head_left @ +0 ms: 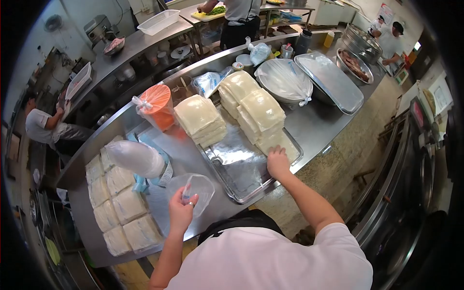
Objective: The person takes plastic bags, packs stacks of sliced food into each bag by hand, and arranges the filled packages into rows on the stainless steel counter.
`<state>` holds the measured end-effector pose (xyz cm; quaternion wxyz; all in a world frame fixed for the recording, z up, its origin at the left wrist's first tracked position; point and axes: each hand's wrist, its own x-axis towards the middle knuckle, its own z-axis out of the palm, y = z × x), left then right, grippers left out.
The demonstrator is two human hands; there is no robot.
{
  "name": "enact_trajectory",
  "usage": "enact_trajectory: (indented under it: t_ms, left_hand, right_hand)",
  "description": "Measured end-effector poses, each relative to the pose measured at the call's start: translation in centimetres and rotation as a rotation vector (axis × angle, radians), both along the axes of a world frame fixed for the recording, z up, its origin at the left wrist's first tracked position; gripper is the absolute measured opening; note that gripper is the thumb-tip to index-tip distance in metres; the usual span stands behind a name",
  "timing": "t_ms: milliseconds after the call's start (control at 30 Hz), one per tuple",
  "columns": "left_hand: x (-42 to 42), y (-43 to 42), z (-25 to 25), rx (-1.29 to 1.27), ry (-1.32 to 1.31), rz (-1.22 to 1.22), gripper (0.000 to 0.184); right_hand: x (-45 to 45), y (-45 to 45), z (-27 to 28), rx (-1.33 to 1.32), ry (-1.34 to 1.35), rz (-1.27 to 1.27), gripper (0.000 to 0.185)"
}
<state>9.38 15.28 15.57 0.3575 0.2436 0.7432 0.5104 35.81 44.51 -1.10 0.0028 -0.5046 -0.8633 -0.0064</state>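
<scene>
My left hand [182, 205] is closed on a clear plastic bag [199, 191], which spreads open to the right of the fingers over the steel table. My right hand [279, 163] lies with its fingers spread on a low pile of pale square sheets [285, 145] at the right end of a metal tray [237, 197]. Taller stacks of the same sheets [262, 110] rise just behind that hand. Another stack [200, 118] stands at the tray's left back corner. Whether the right fingertips grip a sheet cannot be made out.
Several packed squares [137, 210] lie at the left beside a white bag roll [135, 158]. An orange container [157, 107], a bag-covered bowl [285, 79] and a lidded tray [331, 82] line the back. A co-worker [46, 123] sits far left; others stand beyond the table.
</scene>
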Motion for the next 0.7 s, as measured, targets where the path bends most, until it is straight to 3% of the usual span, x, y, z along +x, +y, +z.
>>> enact_trajectory:
  t_ms: [100,200,433,500,600,700]
  left_hand:
    - [0.9,-0.2,-0.8,-0.030,0.022,0.000,0.039]
    - [1.5,-0.2,-2.4,0.028,0.026,0.023,0.037]
    - [2.2,-0.2,-4.4,0.114,0.021,0.018,0.035]
    - [2.0,-0.6,-4.2,0.051,0.031,-0.020,0.035]
    - [1.5,-1.2,-4.3,0.015,0.062,-0.035,0.036]
    - [0.6,-2.2,-5.0,0.003,0.089,-0.067,0.035]
  right_hand:
    - [-2.4,-1.7,2.1,0.092,-0.076,0.011,0.050]
    - [-2.8,-0.4,0.3,0.190,-0.060,0.053,0.049]
    - [-2.4,-0.1,1.2,0.152,-0.084,0.028,0.048]
    - [-3.2,0.0,2.2,0.118,-0.179,-0.081,0.050]
    - [-4.0,1.4,0.6,0.047,-0.067,-0.234,0.047]
    - [-3.6,3.7,6.9,-0.334,-0.203,0.018,0.038]
